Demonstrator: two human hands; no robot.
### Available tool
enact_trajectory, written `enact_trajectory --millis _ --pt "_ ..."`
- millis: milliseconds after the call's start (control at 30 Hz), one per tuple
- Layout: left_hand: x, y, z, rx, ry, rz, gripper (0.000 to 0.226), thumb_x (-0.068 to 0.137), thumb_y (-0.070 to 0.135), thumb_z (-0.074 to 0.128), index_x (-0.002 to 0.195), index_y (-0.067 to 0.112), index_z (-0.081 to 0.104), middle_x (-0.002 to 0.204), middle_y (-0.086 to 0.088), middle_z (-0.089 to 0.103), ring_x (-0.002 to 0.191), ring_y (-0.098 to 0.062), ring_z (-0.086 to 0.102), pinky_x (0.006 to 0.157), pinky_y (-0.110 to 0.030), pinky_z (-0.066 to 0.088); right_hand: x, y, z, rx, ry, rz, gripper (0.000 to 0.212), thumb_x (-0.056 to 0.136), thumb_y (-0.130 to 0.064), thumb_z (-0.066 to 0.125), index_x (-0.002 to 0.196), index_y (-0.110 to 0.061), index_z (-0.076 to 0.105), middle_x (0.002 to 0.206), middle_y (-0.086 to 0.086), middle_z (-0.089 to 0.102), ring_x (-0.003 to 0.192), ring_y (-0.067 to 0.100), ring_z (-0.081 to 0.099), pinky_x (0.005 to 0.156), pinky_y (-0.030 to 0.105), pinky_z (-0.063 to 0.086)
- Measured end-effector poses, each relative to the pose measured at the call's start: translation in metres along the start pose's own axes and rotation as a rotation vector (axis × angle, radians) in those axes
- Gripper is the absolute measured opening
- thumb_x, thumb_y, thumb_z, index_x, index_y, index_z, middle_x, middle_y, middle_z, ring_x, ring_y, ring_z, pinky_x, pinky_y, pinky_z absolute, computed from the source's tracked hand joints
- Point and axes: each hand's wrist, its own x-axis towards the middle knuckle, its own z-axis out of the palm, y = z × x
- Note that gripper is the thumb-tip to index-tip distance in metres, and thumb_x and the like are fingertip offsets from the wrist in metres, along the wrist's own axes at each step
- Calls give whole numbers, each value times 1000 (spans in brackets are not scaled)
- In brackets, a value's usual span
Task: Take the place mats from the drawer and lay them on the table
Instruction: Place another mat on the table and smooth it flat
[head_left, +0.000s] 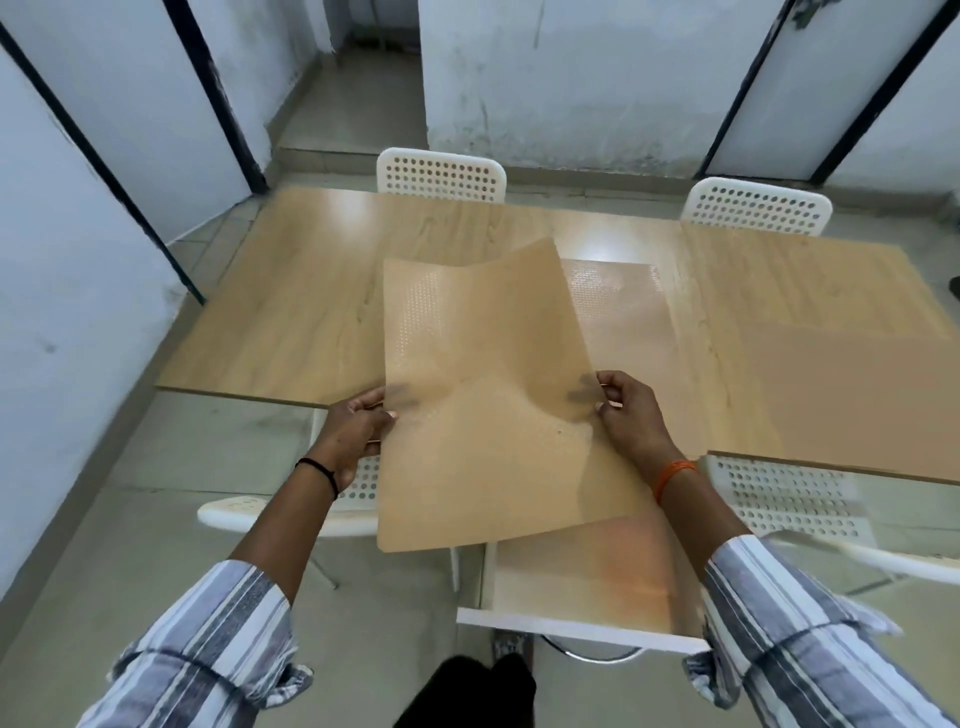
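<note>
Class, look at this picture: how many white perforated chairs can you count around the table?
4. Two stand across the table: far left chair and far right chair. Two are on the near side: near left chair, partly behind the held mat, and near right chair. Others may lie outside the view.

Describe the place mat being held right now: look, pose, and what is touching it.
The place mat is a thin, flexible tan sheet, slightly see-through, with a fine dotted texture. It is held up above the table's near edge, bowed, its far end curling upward. The left hand pinches its left edge and the right hand its right edge. Its near corner hangs over the open drawer.
</note>
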Motion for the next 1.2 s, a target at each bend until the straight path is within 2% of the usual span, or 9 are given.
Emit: enact_trajectory --millis 167,267,367,467,633,833,933,1033,1200 --pt "-18 -5 -51 -7 19 -12 37 88 0 58 123 9 65 85 0 73 66 -11 67 61 -26 53 -14 -28 38 -21 -10 4 48 81 18 40 99 -20 64 90 -8 68 84 6 63 63 6 46" --pt "-18 -4 -84 -5 50 -11 32 89 2 59 119 7 66 86 -2 72 63 -11 67 63 -28 53 -8 -52 68 -41 -23 -15 48 80 15 37 101 -16 66 91 -3 70 81 11 64 54 15 49" --pt "-5 -2 -118 -5 78 -30 28 89 5 62 117 5 67 93 -8 73 68 -15 70 60 -26 54 4 -70 105 -90 -33 -19 52 79 13 35 109 -16 67 105 6 70 93 24 66 60 27 52" --pt "20 2 -157 3 73 -68 27 90 9 64 116 1 66 101 -15 72 75 -24 70 59 -27 57 20 -88 143 -147 -44 -41 51 78 12 37 108 -16 67 108 3 68 94 23 65 61 28 53" --pt "58 11 -216 91 -42 -171 25 88 13 68 110 0 67 95 -16 70 73 -25 69 55 -26 57 54 -121 214 -318 -63 -52 47 76 7 47 110 -19 66 112 0 67 103 20 62 89 41 55" --pt "85 4 -266 130 -131 -287 16 87 15 69 93 0 68 82 -14 70 65 -20 66 56 -26 57 82 -160 290 -421 -32 -64 47 79 5 44 109 -23 68 113 3 70 103 26 64 86 39 55" --pt "97 -8 -272 -48 -82 -394 11 89 10 67 93 -1 65 76 -15 72 68 -22 71 59 -27 59 97 -167 317 -537 -85 -78 46 85 0 50 123 -24 62 128 6 63 123 30 53 100 42 45" --pt "105 -15 -269 -248 -2 -525 5 92 5 61 89 0 61 66 -14 72 61 -20 73 55 -27 60 102 -167 339 -738 -164 -50 59 91 -11 56 146 -21 39 153 6 38 146 31 22 117 54 21" --pt "117 -17 -246 -432 4 -598 8 94 2 56 88 -2 58 67 -16 72 59 -20 73 56 -27 60 64 -154 374 -647 -362 -72 57 94 -22 58 147 -22 37 157 6 31 146 26 23 119 50 20"
